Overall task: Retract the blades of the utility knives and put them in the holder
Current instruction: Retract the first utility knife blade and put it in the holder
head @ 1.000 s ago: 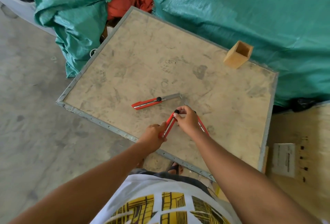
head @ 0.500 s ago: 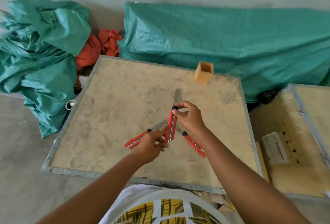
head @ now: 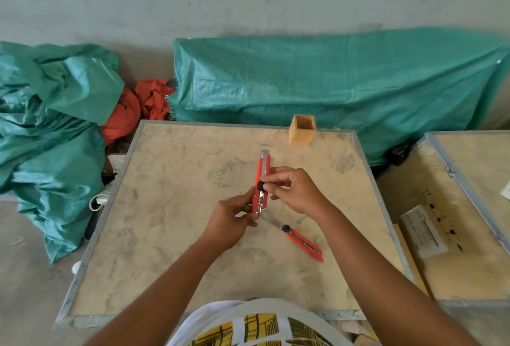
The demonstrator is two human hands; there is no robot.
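We hold one red utility knife (head: 262, 180) between both hands above the table (head: 171, 235), its blade end pointing away from us with only a short stub of blade showing past the tip. Our left hand (head: 231, 224) is clamped on the knife's near end, fingers pinching the handle from the left. Our right hand (head: 295, 191) comes in from the right, thumb and forefinger closed on the black slider knob (head: 260, 186) midway along the body.

Just below and to the right of our hands, a second utility knife (head: 299, 239) lies flat on the table, its long blade fully out and reaching up towards our left hand's fingertips. We count two knives in sight; whether another lies hidden under our hands, we cannot tell.

Beyond the held knife's tip, well apart from both hands, one wooden holder (head: 302, 130) stands upright at the table's far edge, open at the top. Nothing stands between the hands and it.

Farther out, green tarpaulin (head: 331, 83) covers a bulk behind the table, orange cloth (head: 138, 108) shows to the far left, and a second crate (head: 469, 221) sits right of our right arm.
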